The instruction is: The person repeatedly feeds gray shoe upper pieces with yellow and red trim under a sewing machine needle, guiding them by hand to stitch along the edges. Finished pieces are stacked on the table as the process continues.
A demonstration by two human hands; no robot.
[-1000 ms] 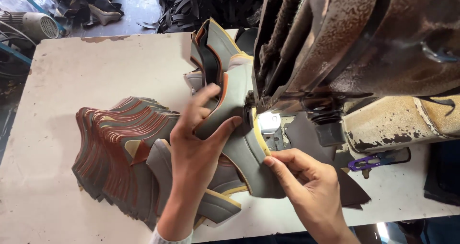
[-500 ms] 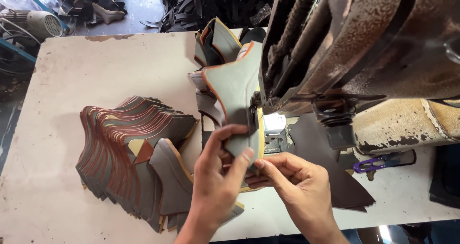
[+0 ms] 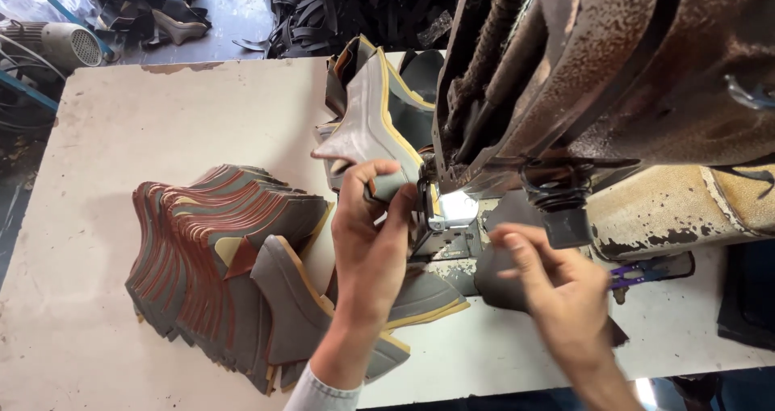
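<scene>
Two hands work at a large rusted sewing machine [image 3: 613,80] on a pale tabletop [image 3: 161,120], whose left part lies bare beyond a fanned stack of grey pieces [image 3: 218,257]. Left hand [image 3: 367,233] pinches a grey shoe piece [image 3: 371,132] upright against the needle, feeding its yellow edge; right hand [image 3: 557,286], fingers loosely spread, hovers over dark leather [image 3: 496,282] beside it.

Grey, yellow-edged shoe pieces [image 3: 234,274]; rusty brown sewing machine [image 3: 613,80]

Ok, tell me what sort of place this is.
Probably a shoe-making workshop: a worn industrial sewing machine, a fanned stack of cut grey pieces on the work table, and the left hand feeding one piece in.
</scene>
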